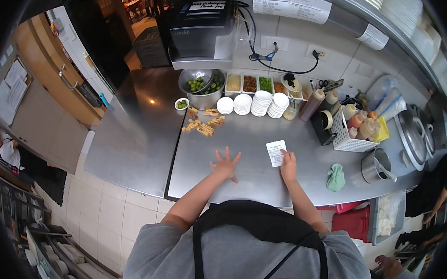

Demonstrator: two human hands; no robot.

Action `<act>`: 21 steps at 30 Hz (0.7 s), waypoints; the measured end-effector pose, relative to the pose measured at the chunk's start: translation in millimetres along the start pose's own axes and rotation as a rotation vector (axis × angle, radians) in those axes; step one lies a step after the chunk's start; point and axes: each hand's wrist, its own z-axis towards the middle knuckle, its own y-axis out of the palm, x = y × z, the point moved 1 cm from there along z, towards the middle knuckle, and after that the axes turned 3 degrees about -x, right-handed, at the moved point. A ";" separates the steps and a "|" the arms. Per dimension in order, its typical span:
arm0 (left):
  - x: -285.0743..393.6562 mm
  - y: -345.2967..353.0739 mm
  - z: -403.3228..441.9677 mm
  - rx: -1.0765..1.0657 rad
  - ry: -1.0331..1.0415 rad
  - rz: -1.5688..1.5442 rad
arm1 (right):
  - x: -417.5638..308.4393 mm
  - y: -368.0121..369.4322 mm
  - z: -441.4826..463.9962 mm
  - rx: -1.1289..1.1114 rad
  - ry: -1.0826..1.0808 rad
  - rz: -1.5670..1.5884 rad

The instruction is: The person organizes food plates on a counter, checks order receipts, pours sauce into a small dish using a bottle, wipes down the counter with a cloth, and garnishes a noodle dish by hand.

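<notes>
My left hand (226, 165) is over the steel counter (236, 187) with its fingers spread and nothing in it. To its right, my right hand (288, 165) grips the lower right edge of a white printed receipt (275, 153). The receipt's small print cannot be read. Beyond my left hand lies a loose group of wooden pieces that look like clothespins (205, 129). Several stacks of small white dishes (242, 104) stand farther back, in front of a row of topping containers (249, 83).
Metal bowls of green citrus (212, 84) stand below a receipt printer (201, 31). At right are a white basket of squeeze bottles (354, 139), a green cloth (335, 177) and a steel pot (376, 165). Other people's arms (435, 206) show at the far right.
</notes>
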 end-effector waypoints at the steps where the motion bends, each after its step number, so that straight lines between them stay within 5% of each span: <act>1: 0.1 -0.5 -0.1 0.007 0.006 -0.006 | 0.3 0.2 0.2 0.002 -0.003 0.006; 21: 5.2 -5.7 -3.1 -0.029 -0.004 0.019 | 0.7 -1.5 0.2 -0.022 0.052 -0.017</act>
